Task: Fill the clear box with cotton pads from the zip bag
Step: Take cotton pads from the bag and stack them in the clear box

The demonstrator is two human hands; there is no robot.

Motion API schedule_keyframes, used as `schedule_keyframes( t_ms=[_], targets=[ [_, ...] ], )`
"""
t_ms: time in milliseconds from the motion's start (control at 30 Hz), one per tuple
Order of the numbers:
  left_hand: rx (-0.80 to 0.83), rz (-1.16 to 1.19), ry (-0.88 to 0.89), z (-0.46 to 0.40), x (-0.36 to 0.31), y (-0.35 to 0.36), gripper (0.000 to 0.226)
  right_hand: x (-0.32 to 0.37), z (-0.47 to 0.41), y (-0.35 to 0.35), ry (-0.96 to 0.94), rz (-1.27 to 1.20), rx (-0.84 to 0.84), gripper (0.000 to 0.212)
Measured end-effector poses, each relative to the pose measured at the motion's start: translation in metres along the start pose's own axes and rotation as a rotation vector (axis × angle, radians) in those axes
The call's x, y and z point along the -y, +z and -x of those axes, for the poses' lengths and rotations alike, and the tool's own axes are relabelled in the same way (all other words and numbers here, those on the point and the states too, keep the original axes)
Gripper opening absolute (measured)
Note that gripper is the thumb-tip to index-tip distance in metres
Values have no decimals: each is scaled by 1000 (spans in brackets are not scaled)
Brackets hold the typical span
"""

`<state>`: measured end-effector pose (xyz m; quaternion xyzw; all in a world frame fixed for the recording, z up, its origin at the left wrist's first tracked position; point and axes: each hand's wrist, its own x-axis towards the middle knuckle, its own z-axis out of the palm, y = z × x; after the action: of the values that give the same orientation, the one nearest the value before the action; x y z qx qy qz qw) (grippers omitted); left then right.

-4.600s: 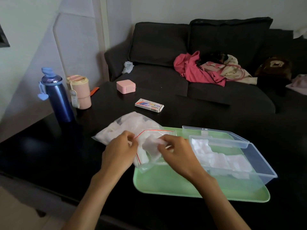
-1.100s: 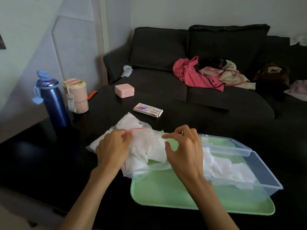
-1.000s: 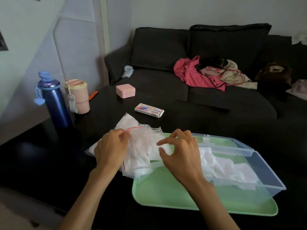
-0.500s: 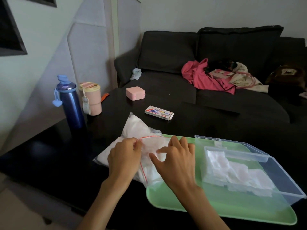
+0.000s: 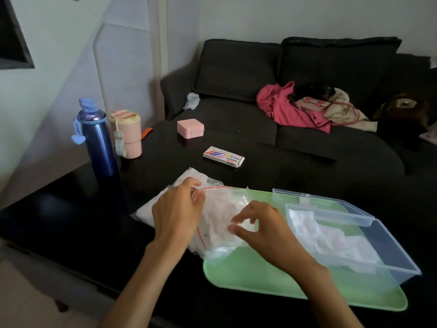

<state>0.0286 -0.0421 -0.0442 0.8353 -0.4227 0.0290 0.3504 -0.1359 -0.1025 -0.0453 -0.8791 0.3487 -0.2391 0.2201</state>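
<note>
The zip bag (image 5: pixel 220 209), clear with a red seal line and stuffed with white cotton pads, lies half on the dark table and half on the green tray (image 5: pixel 260 275). My left hand (image 5: pixel 177 209) pinches the bag's mouth at the red line. My right hand (image 5: pixel 262 229) is at the open mouth, thumb and curled fingers closing on a white pad there. To the right on the tray stands the clear box (image 5: pixel 402 259), its hinged lid (image 5: pixel 319 204) folded back. A layer of cotton pads (image 5: pixel 331 240) lies in it.
On the black table a blue bottle (image 5: pixel 99 143) and a pink cup (image 5: pixel 126 136) stand at the far left. A small pink case (image 5: pixel 190 128) and a flat carton (image 5: pixel 223 156) lie behind the bag. Beyond is a dark sofa with clothes (image 5: pixel 290 107).
My right hand, flat over the bag's mouth half a second ago, has curled its fingers into a pinch. My left hand keeps its hold on the bag's edge. The view shifted slightly.
</note>
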Motion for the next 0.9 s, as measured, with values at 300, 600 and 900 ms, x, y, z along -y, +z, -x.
schedule_keyframes(
  t_ms=[300,600,900],
  targets=[
    [232,42,402,3,-4,-12,25,-17,0,-17,158,-262,95,12],
    [242,-75,390,7,-5,0,34,-14,10,-10,244,-43,93,47],
    [213,-114,505,7,-1,3,19,-11,5,-10,125,11,-42,24]
  ],
)
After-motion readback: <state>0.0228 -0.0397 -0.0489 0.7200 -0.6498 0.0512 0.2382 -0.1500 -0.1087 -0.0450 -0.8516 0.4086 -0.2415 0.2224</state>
